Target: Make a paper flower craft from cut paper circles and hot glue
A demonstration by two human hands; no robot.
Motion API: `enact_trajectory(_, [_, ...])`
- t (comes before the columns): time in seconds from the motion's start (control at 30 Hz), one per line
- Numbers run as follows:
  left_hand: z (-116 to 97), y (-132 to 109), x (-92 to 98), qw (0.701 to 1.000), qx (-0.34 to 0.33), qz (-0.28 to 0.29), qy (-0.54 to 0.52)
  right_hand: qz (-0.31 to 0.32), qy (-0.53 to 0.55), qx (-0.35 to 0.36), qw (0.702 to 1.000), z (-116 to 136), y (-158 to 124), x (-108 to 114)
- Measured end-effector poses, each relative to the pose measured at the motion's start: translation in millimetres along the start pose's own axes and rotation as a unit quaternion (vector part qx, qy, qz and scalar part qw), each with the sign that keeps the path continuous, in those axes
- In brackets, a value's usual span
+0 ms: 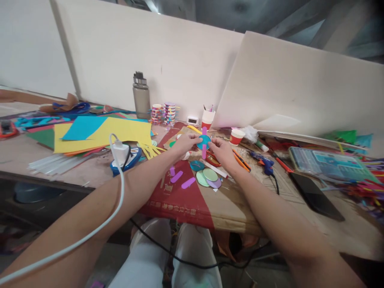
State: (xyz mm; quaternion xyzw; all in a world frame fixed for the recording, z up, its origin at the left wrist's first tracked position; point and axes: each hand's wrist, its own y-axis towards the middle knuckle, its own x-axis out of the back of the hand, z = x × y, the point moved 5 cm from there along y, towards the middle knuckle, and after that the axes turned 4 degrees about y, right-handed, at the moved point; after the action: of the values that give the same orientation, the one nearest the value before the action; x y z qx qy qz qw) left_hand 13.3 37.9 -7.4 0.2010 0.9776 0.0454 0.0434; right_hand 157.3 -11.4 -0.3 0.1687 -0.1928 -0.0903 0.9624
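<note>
A blue paper disc [205,141] is held up over the table between my two hands. Purple strips stick out of it, one upward [204,130] and one downward [204,152]. My left hand [187,144] pinches the disc's left edge. At the right edge, the thumb and fingers of my right hand [221,151] close on it. Below lie pale green discs [210,175], a lilac disc [215,183] and another blue disc [197,165]. Loose purple strips [188,183] rest on the red part of the cardboard [192,208].
Coloured paper sheets [120,132], a power strip [126,160] and a bottle [141,96] stand left. On the right are a blue glue gun [264,162], a phone [315,196], a plastic case [330,162] and a paper cup [237,137]. A white cable [121,192] crosses over my left arm.
</note>
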Motion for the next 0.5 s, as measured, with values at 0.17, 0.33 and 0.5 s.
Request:
enact_trajectory(0.17, [-4.8,-1.6,-1.2,0.999,-0.025,0.018,0.028,-0.008,0.023,-0.002,1.0,1.6,0.3,0.4])
enact_trajectory(0.33, [-10.2,0.3,6.4,0.999,-0.03,-0.019,0.01,-0.008,0.084,0.005,0.996,8.9,4.8,5.2])
enact_trajectory(0.5, [-14.4,4.7,29.1,0.99,-0.035,-0.111,-0.085,-0.034,0.03,0.014,0.999,12.0,8.4,17.2])
